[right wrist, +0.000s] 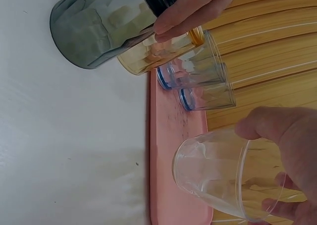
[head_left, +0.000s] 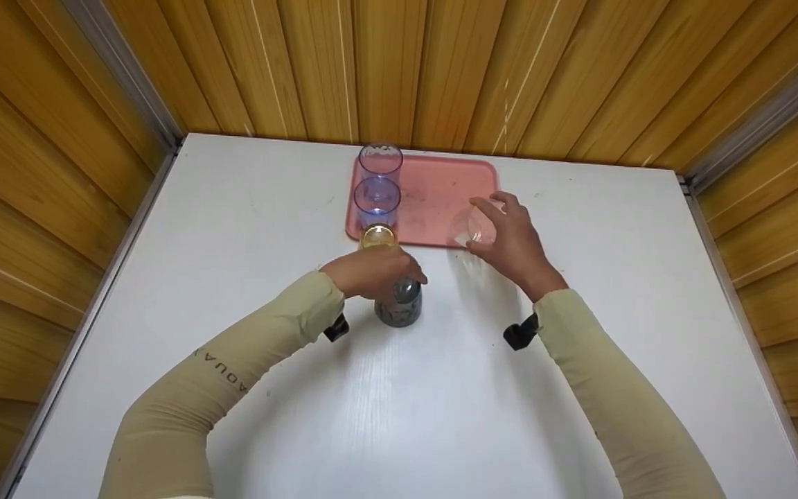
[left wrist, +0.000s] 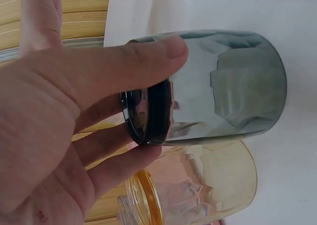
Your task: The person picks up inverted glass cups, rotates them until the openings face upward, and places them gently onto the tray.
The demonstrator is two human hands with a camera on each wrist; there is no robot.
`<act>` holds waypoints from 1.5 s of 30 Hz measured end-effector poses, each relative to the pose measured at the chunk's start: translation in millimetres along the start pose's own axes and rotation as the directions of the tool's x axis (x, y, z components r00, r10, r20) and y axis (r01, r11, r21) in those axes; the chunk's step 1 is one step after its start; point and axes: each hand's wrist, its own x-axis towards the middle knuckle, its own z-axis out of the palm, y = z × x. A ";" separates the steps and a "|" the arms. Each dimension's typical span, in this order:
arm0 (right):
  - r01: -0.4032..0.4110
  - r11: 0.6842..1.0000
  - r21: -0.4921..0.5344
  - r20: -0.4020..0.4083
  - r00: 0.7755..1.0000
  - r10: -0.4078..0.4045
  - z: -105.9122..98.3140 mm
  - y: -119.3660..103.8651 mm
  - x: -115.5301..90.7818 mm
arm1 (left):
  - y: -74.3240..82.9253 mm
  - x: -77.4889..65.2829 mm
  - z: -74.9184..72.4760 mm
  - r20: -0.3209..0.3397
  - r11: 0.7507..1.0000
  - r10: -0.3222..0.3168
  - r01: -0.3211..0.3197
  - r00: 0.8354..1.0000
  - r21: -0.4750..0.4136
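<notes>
A: What do we have in the head view?

B: We see the left hand [head_left: 375,270] gripping the upper end of the grey glass [head_left: 399,313], over the white table [head_left: 406,423] in front of the pink tray [head_left: 433,197]. The right hand [head_left: 515,239] holds the clear glass [head_left: 479,227] between thumb and fingers, at the tray's front right corner.

A: And the other glasses?

B: We find the back blue glass [head_left: 381,161] and the front blue glass [head_left: 377,197] lined up along the tray's left side, with the yellow glass [head_left: 378,237] next in that row, near the tray's front edge, just beyond the left hand.

A: In the left wrist view, how does that grip look?

B: We see the thumb laid along the grey glass and the fingers round its other side, pinching it by the dark, thick base. It is upside down, rim toward the table; we cannot tell whether the rim touches. The yellow glass is upside down too, just beside it.

A: And from the right wrist?

B: We see thumb and fingers pinching the clear glass near its rim, its base toward the tray. Whether that base touches the tray, we cannot tell. Both blue glasses stand upright on the tray, bases down.
</notes>
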 end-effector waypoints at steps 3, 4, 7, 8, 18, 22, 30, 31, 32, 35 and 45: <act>0.002 1.000 0.003 -0.003 1.000 -0.002 0.2 1.8 0.9 | 0.3 -1.2 -0.4 0.003 1.000 -0.012 0.012 1.000 -0.009; 0.001 1.000 0.004 -0.005 1.000 -0.001 0.4 2.5 1.4 | 0.4 -1.5 -0.4 0.003 1.000 -0.016 0.017 1.000 -0.013; -0.008 1.000 0.009 -0.005 1.000 0.008 0.8 4.1 2.4 | 1.2 -1.6 -0.1 0.002 1.000 -0.024 0.024 1.000 -0.019; -0.013 1.000 0.010 -0.003 1.000 0.013 1.0 4.6 2.8 | 1.6 -1.4 -0.1 0.001 0.999 -0.027 0.027 1.000 -0.024; -0.034 0.999 -0.003 0.000 0.999 0.034 3.1 6.9 5.7 | 3.6 -1.4 0.1 0.015 0.998 -0.047 0.048 0.999 -0.032; -0.035 0.999 0.010 0.000 0.999 0.035 4.8 9.1 6.3 | 4.0 -1.7 0.6 0.017 0.999 -0.038 0.039 0.999 -0.010; -0.040 0.999 0.024 0.009 0.999 0.040 8.1 11.7 8.2 | 3.1 -1.9 2.5 0.013 0.999 -0.041 0.042 0.999 -0.018; -0.040 0.999 0.022 0.008 0.999 0.040 8.5 12.2 8.5 | 2.9 -2.0 2.6 0.012 0.999 -0.039 0.039 0.999 -0.016; -0.038 0.999 0.020 0.007 0.999 0.038 8.9 12.6 8.9 | 2.8 -2.1 2.6 0.010 0.999 -0.036 0.036 0.999 -0.011; -0.032 0.999 0.016 0.005 0.999 0.032 10.0 14.2 10.1 | 2.4 -1.9 2.7 0.004 1.000 -0.027 0.027 1.000 0.005; -0.030 0.999 -0.019 0.007 1.000 0.030 13.2 17.3 14.6 | 0.2 -2.2 2.4 0.000 1.000 -0.011 0.011 1.000 0.013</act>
